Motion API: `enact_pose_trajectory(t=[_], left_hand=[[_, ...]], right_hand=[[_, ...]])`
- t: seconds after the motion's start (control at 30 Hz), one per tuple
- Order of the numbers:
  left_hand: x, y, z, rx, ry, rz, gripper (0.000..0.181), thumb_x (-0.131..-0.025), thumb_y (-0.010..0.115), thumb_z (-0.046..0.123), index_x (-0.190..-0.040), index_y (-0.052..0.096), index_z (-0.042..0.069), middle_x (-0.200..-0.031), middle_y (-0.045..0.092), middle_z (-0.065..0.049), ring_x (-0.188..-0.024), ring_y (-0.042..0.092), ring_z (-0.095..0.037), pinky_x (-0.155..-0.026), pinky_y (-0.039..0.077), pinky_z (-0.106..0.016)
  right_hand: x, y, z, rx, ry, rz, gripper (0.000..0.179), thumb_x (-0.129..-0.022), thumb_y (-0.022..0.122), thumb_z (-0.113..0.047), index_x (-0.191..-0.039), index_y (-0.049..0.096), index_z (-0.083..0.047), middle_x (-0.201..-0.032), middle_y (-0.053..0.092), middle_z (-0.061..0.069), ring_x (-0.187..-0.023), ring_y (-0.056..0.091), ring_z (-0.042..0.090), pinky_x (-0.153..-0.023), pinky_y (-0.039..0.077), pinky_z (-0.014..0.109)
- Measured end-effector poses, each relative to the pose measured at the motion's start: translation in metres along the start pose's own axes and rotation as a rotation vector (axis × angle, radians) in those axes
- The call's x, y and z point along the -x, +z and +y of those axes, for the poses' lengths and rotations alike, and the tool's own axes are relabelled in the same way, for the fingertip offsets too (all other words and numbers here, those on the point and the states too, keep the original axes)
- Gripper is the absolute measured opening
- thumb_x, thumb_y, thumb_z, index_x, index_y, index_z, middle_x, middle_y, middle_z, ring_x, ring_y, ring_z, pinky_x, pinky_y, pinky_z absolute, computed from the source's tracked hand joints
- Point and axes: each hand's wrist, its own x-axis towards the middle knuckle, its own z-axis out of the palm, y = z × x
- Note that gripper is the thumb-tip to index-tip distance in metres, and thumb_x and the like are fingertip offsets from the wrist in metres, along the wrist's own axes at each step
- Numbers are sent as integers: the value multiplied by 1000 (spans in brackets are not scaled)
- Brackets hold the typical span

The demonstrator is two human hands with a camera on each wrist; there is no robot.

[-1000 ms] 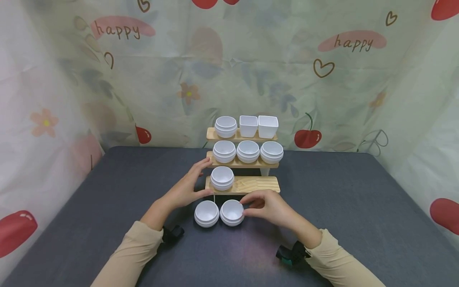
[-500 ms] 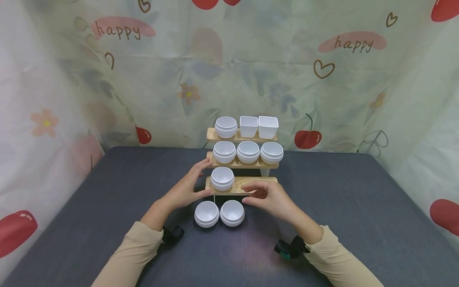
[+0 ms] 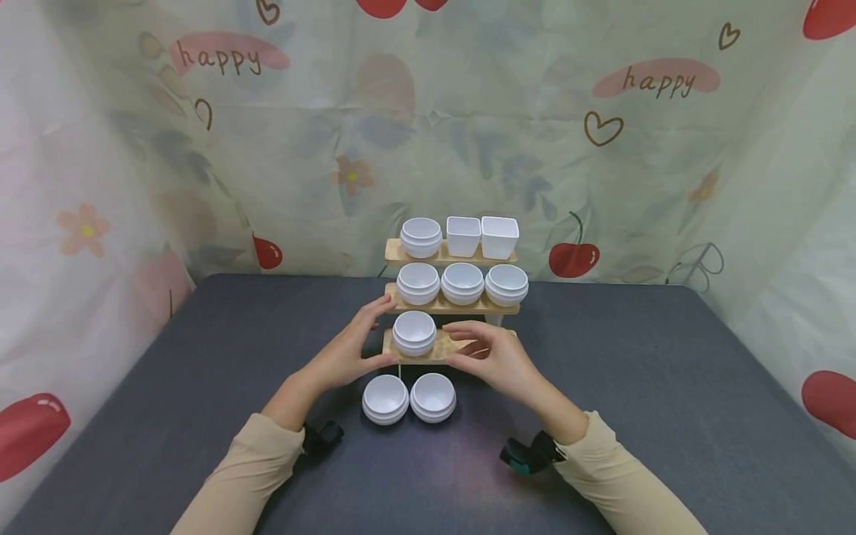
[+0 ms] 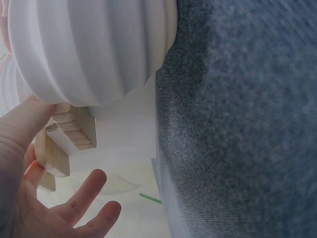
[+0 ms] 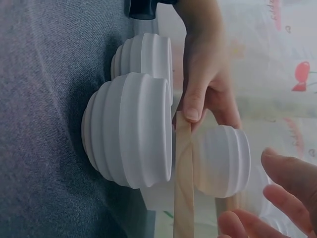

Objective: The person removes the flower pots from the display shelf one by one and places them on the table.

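Note:
A three-tier wooden display stand [image 3: 444,355] with white supports is in the middle of the head view. My left hand [image 3: 348,349] rests against its left side, thumb on the lowest shelf's end and a fingertip by the middle shelf. Two of its fingers [image 4: 81,196] stretch out free in the left wrist view. On the lowest shelf stands a round white ribbed cup [image 3: 414,333]. Just right of that cup, over the shelf, is my right hand [image 3: 491,358], thumb and fingers apart. The right wrist view shows a gap between its fingers [image 5: 285,168] and the cup.
Two more round white cups, left [image 3: 386,399] and right [image 3: 433,397], stand side by side on the dark tabletop [image 3: 642,416] before the stand. Three round cups [image 3: 463,283] fill the middle shelf. One round cup [image 3: 421,238] and two square ones [image 3: 499,238] occupy the top.
My right hand has left the right-hand front cup and moved up and slightly left, to the right side of the lowest shelf's cup. My left hand has stayed in place.

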Motion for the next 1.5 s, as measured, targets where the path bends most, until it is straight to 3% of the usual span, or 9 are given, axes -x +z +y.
enact_pose_trajectory(t=[0.33,0.83,1.5], left_hand=[[0,0,-1,14,5,-2,85,-81,73,19,-147,20,12,-156,15,-12,-139,30,-31,-109,39,-47],[0,-1,0,12,-6,-7,84,-82,72,19,-147,20,12,-156,15,-11,-140,28,-29,-110,39,-46],[-1,0,0,9,24,1,83,-82,72,18,-147,20,10,-155,16,-14,-139,29,-32,-108,39,-48]], right_hand=[[-7,7,1,-13,-15,15,44,-80,73,-12,-122,60,-5,-113,65,24,-86,70,28,-73,59,31],[-15,15,-1,-12,-8,9,46,-80,74,-14,-124,60,-9,-118,65,17,-96,67,32,-80,58,36],[-16,21,-1,11,12,-9,42,-81,72,-17,-121,61,-8,-115,66,19,-91,69,29,-78,59,36]])
